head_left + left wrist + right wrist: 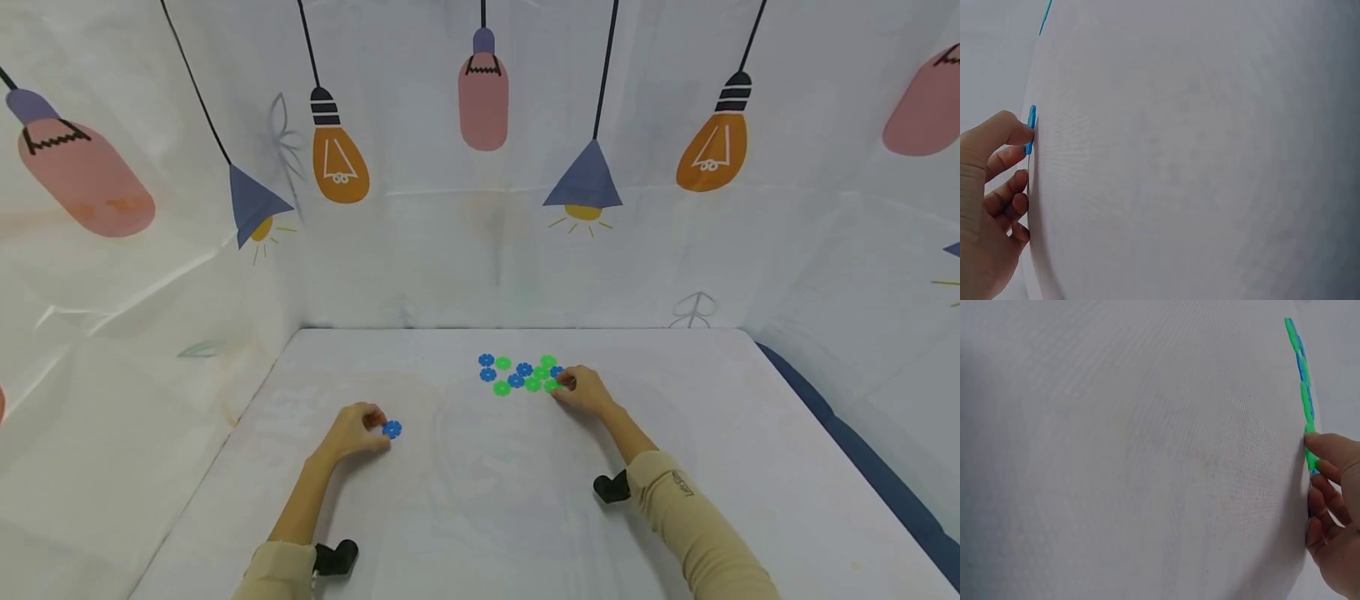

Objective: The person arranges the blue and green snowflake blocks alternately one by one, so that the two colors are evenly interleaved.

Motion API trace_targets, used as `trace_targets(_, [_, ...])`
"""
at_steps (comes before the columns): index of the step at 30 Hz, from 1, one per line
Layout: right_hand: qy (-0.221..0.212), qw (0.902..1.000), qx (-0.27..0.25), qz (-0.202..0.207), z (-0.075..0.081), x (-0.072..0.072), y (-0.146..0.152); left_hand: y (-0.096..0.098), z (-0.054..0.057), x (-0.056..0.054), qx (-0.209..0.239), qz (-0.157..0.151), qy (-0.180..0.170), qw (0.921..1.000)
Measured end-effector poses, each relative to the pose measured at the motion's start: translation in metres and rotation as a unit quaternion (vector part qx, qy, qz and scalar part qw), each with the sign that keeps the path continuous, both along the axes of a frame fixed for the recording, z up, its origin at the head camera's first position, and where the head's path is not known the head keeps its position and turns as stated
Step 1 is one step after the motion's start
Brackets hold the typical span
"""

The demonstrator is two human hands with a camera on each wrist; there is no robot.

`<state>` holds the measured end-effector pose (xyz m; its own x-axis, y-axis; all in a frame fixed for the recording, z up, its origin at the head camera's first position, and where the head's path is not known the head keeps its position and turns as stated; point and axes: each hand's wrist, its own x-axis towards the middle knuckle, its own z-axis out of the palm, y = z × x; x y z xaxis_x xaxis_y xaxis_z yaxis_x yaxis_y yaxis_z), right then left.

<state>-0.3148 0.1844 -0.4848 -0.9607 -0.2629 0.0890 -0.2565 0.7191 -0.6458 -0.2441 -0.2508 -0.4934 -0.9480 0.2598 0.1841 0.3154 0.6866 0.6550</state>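
On the left of the white table, my left hand [356, 431] pinches a blue flower-shaped disc [392, 429] between thumb and forefinger. The left wrist view shows this disc [1030, 128] edge-on, close to the tabletop. At the right end of a cluster of blue and green flower-shaped discs, my right hand [587, 390] holds a green disc [552, 386] by its edge with thumb and forefinger. In the right wrist view that green disc [1311, 456] lies under the thumb tip. A blue disc [556, 372] beside it is partly covered by the fingers.
Several other blue discs [487, 375] and green discs [502, 388] lie flat toward the back of the white table [480, 500]. A white sheet [420, 250] printed with lamps hangs behind and at both sides. Black heart-shaped pieces [337, 557] stick out at both cuffs.
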Motion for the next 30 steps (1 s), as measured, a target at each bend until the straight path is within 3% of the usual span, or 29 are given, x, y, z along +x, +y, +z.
trace_targets(19, [0.016,0.9998,0.011,0.007,0.002,0.001,0.0,-0.01,0.004,0.004,-0.021,0.05,-0.006,0.9985])
trace_targets(24, [0.02,0.9997,0.015,0.008,0.004,0.003,0.0,-0.014,0.003,0.005,-0.01,0.063,-0.012,0.9979])
trace_targets(30, [0.024,0.9996,0.012,0.01,0.002,0.002,0.001,-0.016,0.003,0.006,0.007,0.058,-0.016,0.9982])
